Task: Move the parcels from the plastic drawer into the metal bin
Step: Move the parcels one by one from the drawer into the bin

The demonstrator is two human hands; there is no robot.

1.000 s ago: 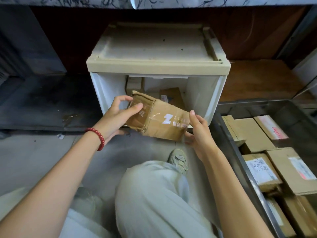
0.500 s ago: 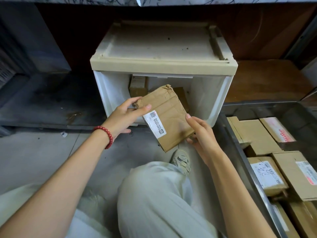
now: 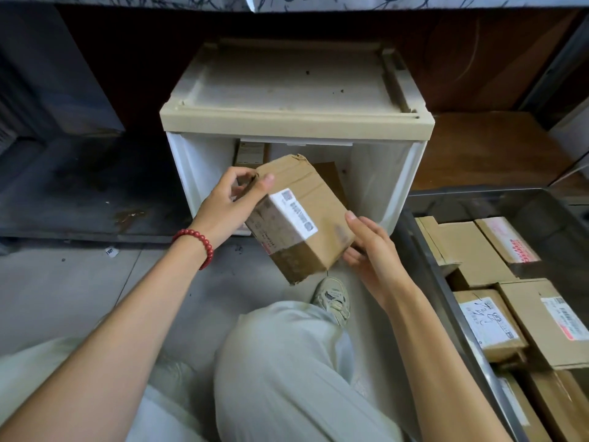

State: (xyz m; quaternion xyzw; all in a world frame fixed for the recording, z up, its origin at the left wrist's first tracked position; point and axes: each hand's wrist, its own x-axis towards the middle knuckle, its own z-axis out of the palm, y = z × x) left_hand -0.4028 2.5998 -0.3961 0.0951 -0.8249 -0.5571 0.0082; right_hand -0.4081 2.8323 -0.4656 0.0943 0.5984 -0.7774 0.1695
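both hands are gripping the cardboard parcel point(image 3: 298, 218) mid-frame, left hand point(image 3: 228, 207) at its top corner, right hand point(image 3: 366, 247) cupping the lower edge; looks light, stiff, slightly crushed, so i'd be holding the edges.

1. The parcel point(image 3: 318, 199) held in front of the plastic drawer point(image 3: 296, 122) has a white label point(image 3: 294, 215) with a square code and bar codes. The print is too blurred to read.
2. In the metal bin point(image 3: 478, 202), right of the drawer, a near box point(image 3: 487, 323) has a white label with black handwriting. I cannot read it.
3. A far box point(image 3: 510, 240) in the bin has red print, too small to read.
4. On the floor left of the drawer, a white scrap point(image 3: 110, 251) has dark marks, too small to read.
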